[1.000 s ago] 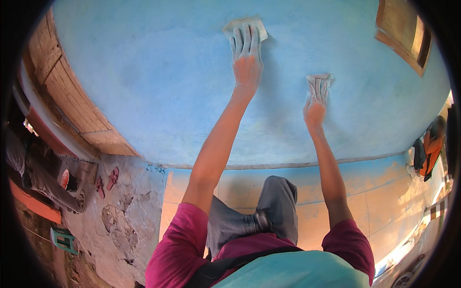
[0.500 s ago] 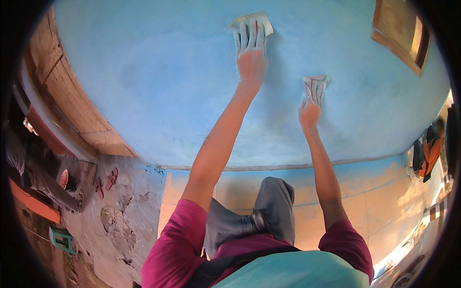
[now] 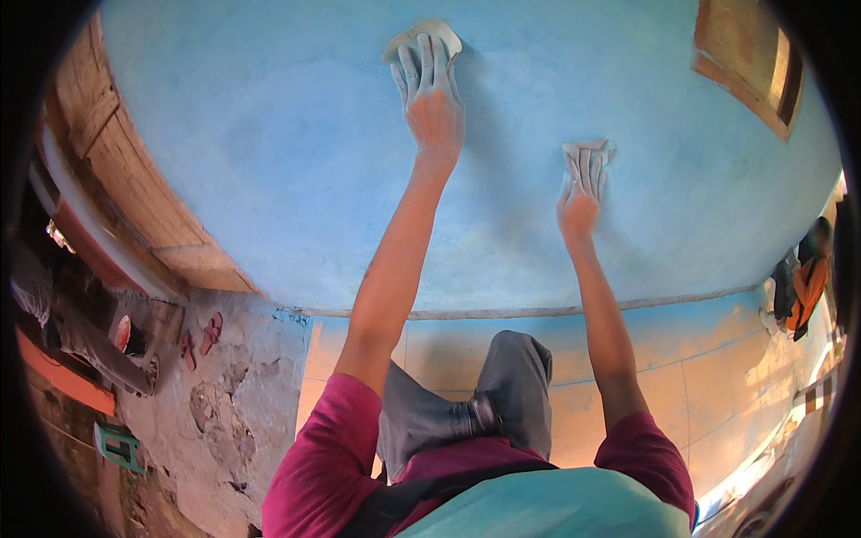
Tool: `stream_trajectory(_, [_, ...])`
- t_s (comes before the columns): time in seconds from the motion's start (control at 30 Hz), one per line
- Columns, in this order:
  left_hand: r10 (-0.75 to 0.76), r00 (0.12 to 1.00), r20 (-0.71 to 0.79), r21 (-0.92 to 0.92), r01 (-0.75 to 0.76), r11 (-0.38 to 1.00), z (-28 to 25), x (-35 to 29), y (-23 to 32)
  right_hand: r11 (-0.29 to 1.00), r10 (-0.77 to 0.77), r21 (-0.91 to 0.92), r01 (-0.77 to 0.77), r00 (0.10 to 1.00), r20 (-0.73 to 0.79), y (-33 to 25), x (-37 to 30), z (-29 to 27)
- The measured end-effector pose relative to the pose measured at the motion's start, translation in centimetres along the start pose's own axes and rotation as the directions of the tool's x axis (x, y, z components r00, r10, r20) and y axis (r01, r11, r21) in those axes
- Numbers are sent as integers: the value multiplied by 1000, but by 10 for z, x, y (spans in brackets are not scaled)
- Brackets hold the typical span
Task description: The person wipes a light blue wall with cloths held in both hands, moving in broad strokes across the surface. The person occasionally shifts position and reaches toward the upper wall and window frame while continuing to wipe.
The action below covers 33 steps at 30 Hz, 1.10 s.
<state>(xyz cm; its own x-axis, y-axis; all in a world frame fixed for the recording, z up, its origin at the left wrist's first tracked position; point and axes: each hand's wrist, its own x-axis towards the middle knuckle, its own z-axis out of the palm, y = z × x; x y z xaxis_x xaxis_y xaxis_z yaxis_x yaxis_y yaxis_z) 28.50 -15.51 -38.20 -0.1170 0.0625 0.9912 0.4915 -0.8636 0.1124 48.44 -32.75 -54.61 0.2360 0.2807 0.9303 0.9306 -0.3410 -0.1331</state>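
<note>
Both my arms reach up against a light blue wall (image 3: 269, 161). My left hand (image 3: 434, 108), whitened with dust, presses a pale beige sheet of sandpaper (image 3: 444, 32) to the wall near the top of the view. Its fingers lie long over the sheet, whose edge sticks out past the fingertips. Lower and to the right, my right hand (image 3: 579, 199) holds a smaller, creased greyish piece of sandpaper (image 3: 589, 145) on the same wall. Dust coats those fingers too. The undersides of both sheets are hidden against the wall.
A wooden door (image 3: 148, 184) borders the wall at left, a wooden-framed window (image 3: 749, 63) at upper right. Orange tiles (image 3: 628, 386) lie below the wall. Pink sandals (image 3: 212, 334) and a green stool (image 3: 118, 446) are at left. One person (image 3: 103, 354) is far left, another in orange (image 3: 807, 291) far right.
My left hand has slid left across the wall with its sandpaper. My right hand and its piece stay in nearly the same place.
</note>
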Motion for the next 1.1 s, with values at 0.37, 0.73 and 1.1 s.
stream_trajectory(0.37, [109,991,80,-55,-104,993,9,-11,22,997,-13,-72,18,998,69,4,5,-13])
stream_trajectory(0.73, [146,982,122,-163,-126,979,30,-19,71,999,2,-44,-1,1000,12,-3,3,-3])
stream_trajectory(1.1, [15,1000,21,162,-18,987,-9,-6,-14,1000,11,-22,-11,1000,16,-3,1,-2])
